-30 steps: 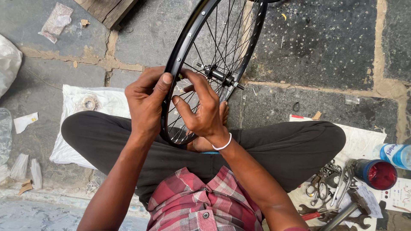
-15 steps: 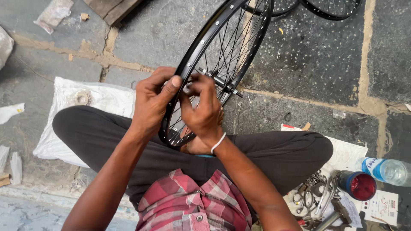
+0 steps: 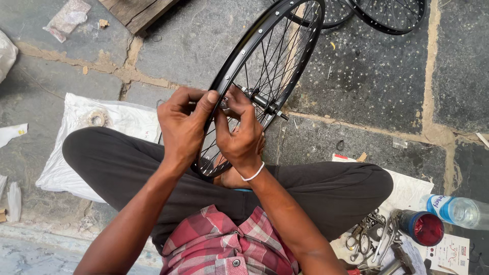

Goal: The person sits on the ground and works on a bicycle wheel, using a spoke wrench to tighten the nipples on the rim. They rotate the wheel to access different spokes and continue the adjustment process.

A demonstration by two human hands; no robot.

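Observation:
A black bicycle wheel [image 3: 265,38] with thin metal spokes stands upright between my crossed legs, its rim leaning away from me. The silver hub and axle [image 3: 265,103] sit just beyond my fingers. My left hand [image 3: 184,122] grips the near side of the rim, thumb pressed against the rim's edge. My right hand [image 3: 241,135] reaches through beside it, fingers pinched on a spoke close to the rim; what small part they hold is hidden. A white band circles my right wrist.
A white sack [image 3: 119,119] with a small coil lies under my left leg. At lower right lie metal tools [image 3: 374,239], a red-lidded tin [image 3: 422,228] and a plastic bottle [image 3: 456,210]. More wheels [image 3: 389,15] lie at the top; a wooden board [image 3: 137,11] lies top left.
The view has shifted left and down, so the wheel and hands sit further right in frame. Both hands stay on the rim, with the fingers working slightly closer together.

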